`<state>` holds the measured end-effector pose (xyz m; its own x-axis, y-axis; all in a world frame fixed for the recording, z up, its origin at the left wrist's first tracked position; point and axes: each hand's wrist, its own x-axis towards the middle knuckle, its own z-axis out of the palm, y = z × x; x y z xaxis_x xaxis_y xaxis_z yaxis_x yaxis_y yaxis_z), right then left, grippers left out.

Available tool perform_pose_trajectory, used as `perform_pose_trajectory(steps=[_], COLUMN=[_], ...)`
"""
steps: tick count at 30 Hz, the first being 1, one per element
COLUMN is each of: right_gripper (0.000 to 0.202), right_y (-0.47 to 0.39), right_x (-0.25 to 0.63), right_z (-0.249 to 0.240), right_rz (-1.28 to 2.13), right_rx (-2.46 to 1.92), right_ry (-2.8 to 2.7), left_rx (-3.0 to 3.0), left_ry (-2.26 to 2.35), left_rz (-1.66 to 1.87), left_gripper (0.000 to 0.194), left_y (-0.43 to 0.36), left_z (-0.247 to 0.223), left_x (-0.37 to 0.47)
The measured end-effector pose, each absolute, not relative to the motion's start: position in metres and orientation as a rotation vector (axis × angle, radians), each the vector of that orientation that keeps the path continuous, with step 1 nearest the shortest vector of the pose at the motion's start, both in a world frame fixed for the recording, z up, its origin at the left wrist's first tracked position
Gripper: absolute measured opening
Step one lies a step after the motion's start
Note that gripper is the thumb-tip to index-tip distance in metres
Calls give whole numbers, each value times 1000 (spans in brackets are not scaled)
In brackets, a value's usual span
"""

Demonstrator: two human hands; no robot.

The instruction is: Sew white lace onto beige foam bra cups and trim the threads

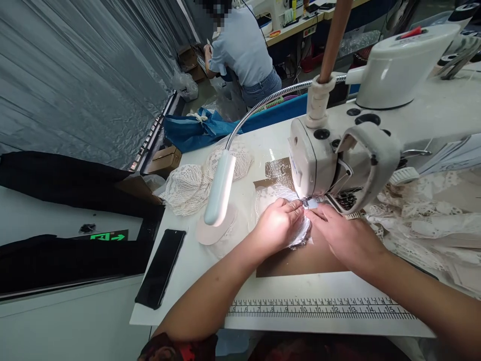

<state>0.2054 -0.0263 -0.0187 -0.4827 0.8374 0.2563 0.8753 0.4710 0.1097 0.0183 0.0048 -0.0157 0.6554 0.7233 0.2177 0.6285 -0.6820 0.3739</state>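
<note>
White lace fabric lies under the needle area of a white sewing machine. My left hand presses on it from the left, fingers together and fingertips close to the presser foot. On the other side, my right hand has its fingers drawn together at the fabric's edge, just right of the foot. Both hands hide part of the lace. Beneath them a brown sheet covers part of the white table.
A lamp on a bent metal neck hangs left of the machine. Lace cups and a black phone lie at left. Lace fabric is heaped at right. A ruler strip runs along the front. Another person sits beyond.
</note>
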Motion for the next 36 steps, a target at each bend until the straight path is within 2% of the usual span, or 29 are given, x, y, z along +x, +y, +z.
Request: perform_pose_trajectory(steps=[7,13,25,28,31,33,36], right_gripper=[66,67,48,45,41,38,34], right_y=[-26,-27,-25,-24,-23,-23,-23], right_x=[207,214,225,230,234,236,236], right_z=[-23,-34,-36,-41,-45,-45,-43], right_rz=[-282,-203,18,137,177,178,208], right_rx=[-1497,-1472,-1285,-1169,-1100,-1059,-987], right_ry=[-2528,-2539,-2496,-2444,-2394,-2400,-2446], left_rx=[2644,2595,2467,2415,2401,2366,2294], left_ry=[1056,1165,1561,1387,905,677,721], left_rz=[532,586,317,188,91,170,483], left_gripper=[33,35,41,43,40,36,32], left_y=[11,13,5,-4,-24,-39,-54], left_z=[-17,-26,-16,-3,11,18,23], left_x=[11,12,13,3,-5,-6,-7])
